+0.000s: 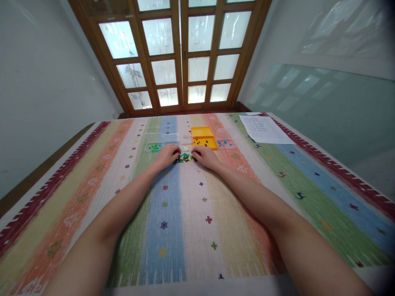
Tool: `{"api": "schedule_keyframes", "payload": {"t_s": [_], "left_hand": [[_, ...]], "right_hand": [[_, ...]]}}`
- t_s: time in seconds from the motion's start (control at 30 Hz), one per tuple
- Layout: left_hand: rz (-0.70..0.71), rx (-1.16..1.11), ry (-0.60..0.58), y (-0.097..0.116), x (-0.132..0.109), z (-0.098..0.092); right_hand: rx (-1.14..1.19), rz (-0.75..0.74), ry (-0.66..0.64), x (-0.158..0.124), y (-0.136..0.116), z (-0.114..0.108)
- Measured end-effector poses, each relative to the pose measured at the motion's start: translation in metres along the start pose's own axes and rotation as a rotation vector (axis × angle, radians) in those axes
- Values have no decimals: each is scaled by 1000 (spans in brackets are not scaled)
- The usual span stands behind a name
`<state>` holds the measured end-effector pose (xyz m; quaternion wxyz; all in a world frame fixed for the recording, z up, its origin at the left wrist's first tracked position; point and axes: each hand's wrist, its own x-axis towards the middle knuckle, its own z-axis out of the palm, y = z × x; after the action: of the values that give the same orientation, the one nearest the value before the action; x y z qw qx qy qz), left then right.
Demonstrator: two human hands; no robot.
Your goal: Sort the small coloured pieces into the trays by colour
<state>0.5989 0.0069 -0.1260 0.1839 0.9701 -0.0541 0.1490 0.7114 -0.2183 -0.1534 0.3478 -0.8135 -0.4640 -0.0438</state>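
Note:
A small heap of mixed green, blue, yellow and dark pieces [186, 158] lies on the tablecloth between my two hands. At its left edge, my left hand [168, 155] is closed, with the fingertips curled together at the pieces. My right hand [206, 157] is at the right edge, its fingers also bent into a pinch. Whatever either hand grips is too small to make out. Just beyond the hands, an open yellow-orange box [203, 132] holds several dark brown pieces [198, 142]. Green pieces [154, 147] lie in a clear box on the left, and blue pieces [224, 144] in one on the right.
Another clear container between the green pieces and the orange box holds a few yellow pieces [188, 146]. A printed paper sheet [265, 129] lies at the far right of the striped tablecloth [166, 255]. Wood-framed glass doors [182, 53] stand behind the table, with walls on both sides.

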Motion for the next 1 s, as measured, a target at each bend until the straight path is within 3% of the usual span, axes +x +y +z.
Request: {"api": "schedule_keyframes", "payload": {"t_s": [0.17, 0.3, 0.5, 0.73, 0.9, 1.0], "left_hand": [[48, -16, -25, 29, 29, 26], [135, 29, -84, 39, 39, 37], [198, 69, -79, 32, 27, 32], [168, 150, -49, 5, -6, 2], [85, 94, -7, -25, -36, -13], [-8, 29, 62, -34, -42, -13]], "right_hand": [[74, 153, 246, 4, 8, -5], [108, 205, 278, 6, 21, -9], [102, 159, 213, 6, 25, -4], [-6, 56, 30, 2, 16, -1], [-77, 32, -76, 3, 13, 0], [-101, 27, -123, 4, 12, 1]]}}
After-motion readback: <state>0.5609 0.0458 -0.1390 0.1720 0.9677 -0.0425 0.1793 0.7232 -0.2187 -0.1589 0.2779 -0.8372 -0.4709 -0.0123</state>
